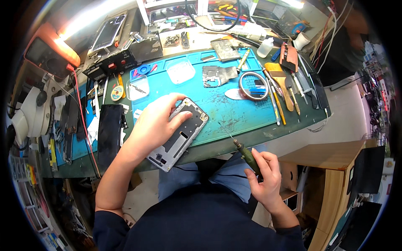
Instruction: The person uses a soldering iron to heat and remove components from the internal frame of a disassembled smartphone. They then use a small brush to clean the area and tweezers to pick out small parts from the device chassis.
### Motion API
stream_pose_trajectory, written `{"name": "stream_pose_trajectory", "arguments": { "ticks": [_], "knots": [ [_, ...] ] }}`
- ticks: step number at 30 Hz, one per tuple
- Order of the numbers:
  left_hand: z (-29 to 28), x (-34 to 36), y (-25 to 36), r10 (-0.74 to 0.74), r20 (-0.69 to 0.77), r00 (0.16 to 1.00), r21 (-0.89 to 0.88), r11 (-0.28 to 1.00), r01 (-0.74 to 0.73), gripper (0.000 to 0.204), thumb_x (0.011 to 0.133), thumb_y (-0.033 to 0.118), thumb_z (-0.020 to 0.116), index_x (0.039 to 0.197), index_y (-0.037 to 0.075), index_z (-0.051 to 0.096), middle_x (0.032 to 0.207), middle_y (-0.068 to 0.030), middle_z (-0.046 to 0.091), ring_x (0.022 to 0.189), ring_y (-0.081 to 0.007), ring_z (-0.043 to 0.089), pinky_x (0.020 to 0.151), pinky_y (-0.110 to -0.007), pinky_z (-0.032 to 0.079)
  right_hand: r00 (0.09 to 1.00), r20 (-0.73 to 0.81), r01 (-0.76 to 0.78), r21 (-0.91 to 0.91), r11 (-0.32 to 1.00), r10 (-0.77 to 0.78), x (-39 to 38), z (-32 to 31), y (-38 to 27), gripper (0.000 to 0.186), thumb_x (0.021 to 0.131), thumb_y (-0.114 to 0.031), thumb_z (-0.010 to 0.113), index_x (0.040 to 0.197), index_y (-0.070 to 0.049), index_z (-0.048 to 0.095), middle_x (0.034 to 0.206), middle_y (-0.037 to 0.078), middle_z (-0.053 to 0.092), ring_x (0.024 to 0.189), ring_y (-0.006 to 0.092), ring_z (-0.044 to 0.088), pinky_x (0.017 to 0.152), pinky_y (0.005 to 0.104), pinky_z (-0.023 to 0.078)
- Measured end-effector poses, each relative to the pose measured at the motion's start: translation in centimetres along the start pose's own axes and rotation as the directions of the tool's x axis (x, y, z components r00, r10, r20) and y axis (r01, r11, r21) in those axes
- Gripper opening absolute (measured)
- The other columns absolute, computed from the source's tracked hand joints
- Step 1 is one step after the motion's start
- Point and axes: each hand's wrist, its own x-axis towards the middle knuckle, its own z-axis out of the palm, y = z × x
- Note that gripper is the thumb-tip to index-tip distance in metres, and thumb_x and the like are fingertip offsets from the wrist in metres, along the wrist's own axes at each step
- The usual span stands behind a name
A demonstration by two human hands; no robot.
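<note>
My left hand (153,127) grips a grey phone frame (178,146) at its upper left side, thumb over its inner face, with the lower end at the bench's front edge. In my right hand (266,175) is a green-handled tool (247,157), its thin metal tip pointing up-left, a little right of the frame and apart from it. Behind the frame lie a metal phone plate (212,77), two plastic containers (180,71) and a round metal-rimmed item (253,74) on the blue mat (222,113). A dark phone (109,138) lies left of my left forearm.
A multimeter (46,56) with a red lead and a black boxy device (111,60) stand at the left. Brushes (276,73), pens and a bottle (264,47) crowd the right. A wooden cabinet (318,154) is below right; a cable (213,28) loops over the back.
</note>
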Motion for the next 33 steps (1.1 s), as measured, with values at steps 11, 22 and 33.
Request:
{"name": "stream_pose_trajectory", "arguments": {
  "ticks": [11,22,33],
  "knots": [
    [-0.1,-2.0,1.1,0.361,-0.151,0.920,0.203,0.922,-0.328,0.031,0.094,0.020,0.083,0.121,0.007,0.076,0.095,-0.0086,0.070,0.084,-0.0288,0.070,0.075,-0.041,0.056,0.984,0.152,0.097,-0.048,0.994,-0.089,-0.4,-2.0,-0.9,0.060,0.085,-0.007,0.087,0.143,-0.012,0.072,0.112,0.007,0.066,0.072,0.0202,0.069,0.062,0.0337,0.056],
    [0.9,-13.8,1.2,0.607,-0.062,0.792,0.163,0.789,-0.592,0.021,0.082,0.006,0.081,0.096,0.006,0.066,0.097,-0.0061,0.066,0.082,-0.0246,0.068,0.071,-0.038,0.057,0.921,0.332,0.133,0.222,0.966,-0.203,-3.9,-1.7,-3.1,0.058,0.082,-0.007,0.087,0.139,-0.010,0.075,0.110,0.008,0.070,0.078,0.0215,0.071,0.065,0.0331,0.058],
    [-1.7,-22.7,-4.8,0.195,-0.378,0.905,0.048,0.980,-0.191,0.021,0.110,0.010,0.054,0.090,0.004,0.054,0.081,-0.0113,0.058,0.069,-0.0258,0.056,0.062,-0.038,0.046,0.962,0.272,-0.042,0.227,0.973,-0.022,-5.3,-4.9,-1.0,0.050,0.089,-0.005,0.079,0.139,0.000,0.072,0.112,0.018,0.072,0.093,0.0293,0.073,0.083,0.0362,0.058]
  ]
}}
